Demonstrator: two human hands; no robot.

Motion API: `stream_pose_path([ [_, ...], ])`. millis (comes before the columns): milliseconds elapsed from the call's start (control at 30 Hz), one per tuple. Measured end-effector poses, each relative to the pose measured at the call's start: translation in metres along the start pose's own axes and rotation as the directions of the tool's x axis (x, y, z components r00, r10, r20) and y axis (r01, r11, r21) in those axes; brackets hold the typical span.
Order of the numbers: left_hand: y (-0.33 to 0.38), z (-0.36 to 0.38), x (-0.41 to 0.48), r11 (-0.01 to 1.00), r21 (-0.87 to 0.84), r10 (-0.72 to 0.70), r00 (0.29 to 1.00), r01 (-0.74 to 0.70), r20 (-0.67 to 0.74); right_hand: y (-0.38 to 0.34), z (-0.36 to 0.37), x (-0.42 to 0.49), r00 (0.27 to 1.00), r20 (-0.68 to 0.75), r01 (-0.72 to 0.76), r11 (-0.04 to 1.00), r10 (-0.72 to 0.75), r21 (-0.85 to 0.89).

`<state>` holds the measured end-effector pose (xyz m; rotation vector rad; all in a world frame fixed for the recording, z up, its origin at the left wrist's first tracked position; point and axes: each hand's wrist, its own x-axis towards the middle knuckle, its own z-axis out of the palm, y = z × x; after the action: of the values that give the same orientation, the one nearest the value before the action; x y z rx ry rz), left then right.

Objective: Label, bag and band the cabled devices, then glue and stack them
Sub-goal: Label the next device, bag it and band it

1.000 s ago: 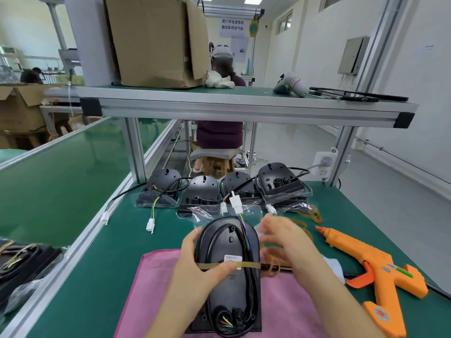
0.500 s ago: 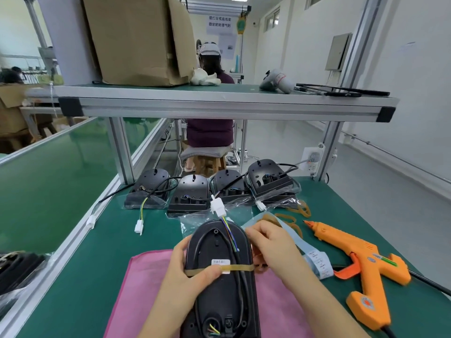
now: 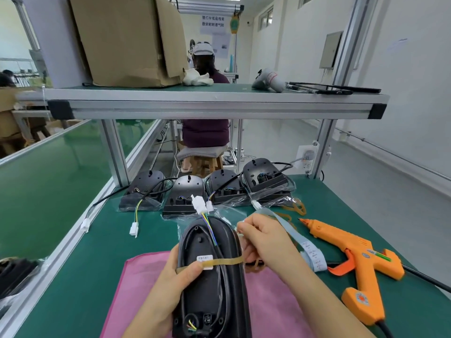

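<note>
A black cabled device [image 3: 212,284] stands on end over a pink cloth [image 3: 273,306], its cable running up to white connectors [image 3: 199,203]. A tan rubber band [image 3: 227,261] is stretched across its face over a small white label [image 3: 204,258]. My left hand [image 3: 175,281] grips the device's left side, with the thumb pressing the band down. My right hand [image 3: 263,237] pulls the band at the device's right edge, fingers curled round it. Several bagged devices [image 3: 263,181] lie in a row behind.
An orange glue gun [image 3: 351,259] lies on the green table at the right, its cord trailing off. A strip of labels [image 3: 307,250] and loose rubber bands [image 3: 296,207] lie behind my right hand. A metal shelf [image 3: 214,103] hangs overhead. A person sits beyond it.
My right hand has moved up along the device's right edge with the band. The view has shifted a little. My left hand keeps its hold.
</note>
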<state>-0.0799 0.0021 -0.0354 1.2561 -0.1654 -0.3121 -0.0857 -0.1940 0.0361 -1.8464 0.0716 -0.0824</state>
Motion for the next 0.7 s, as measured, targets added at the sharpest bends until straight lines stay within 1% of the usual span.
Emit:
stream_pose_path([
  [100,0.000,-0.003,0.004,1.000,-0.027,-0.014,1.000,0.015,0.002,-0.001,0.001,-0.001,0.999,0.012,-0.035,0.995,0.035,0.089],
  [167,0.003,-0.002,0.004,0.999,-0.036,-0.022,1.000,0.022,0.003,-0.001,0.002,-0.004,0.997,0.013,-0.082,0.977,0.081,0.197],
  [233,0.004,-0.002,0.005,0.998,-0.052,-0.020,1.000,0.019,-0.022,0.002,0.002,-0.009,0.992,0.051,-0.126,0.922,0.115,0.367],
  [300,0.003,-0.005,0.008,0.997,-0.080,-0.018,0.998,0.012,-0.064,0.007,0.004,-0.017,0.992,0.090,-0.117,0.882,0.085,0.457],
  [400,-0.001,-0.007,0.010,0.994,-0.101,-0.042,0.994,0.032,-0.103,0.019,0.011,-0.027,0.997,0.079,-0.040,0.878,0.003,0.476],
  [467,-0.003,-0.006,0.009,0.993,-0.102,-0.064,0.992,0.053,-0.106,0.025,0.012,-0.027,0.998,0.051,0.008,0.900,-0.033,0.435],
  [567,-0.003,-0.005,0.007,0.996,-0.039,-0.079,0.991,0.075,-0.105,0.028,0.011,-0.024,0.996,0.037,0.058,0.922,-0.078,0.383],
  [700,0.001,-0.001,0.006,0.998,-0.012,-0.069,0.990,0.068,-0.123,0.030,0.013,-0.022,0.994,-0.011,0.103,0.933,-0.106,0.344],
])
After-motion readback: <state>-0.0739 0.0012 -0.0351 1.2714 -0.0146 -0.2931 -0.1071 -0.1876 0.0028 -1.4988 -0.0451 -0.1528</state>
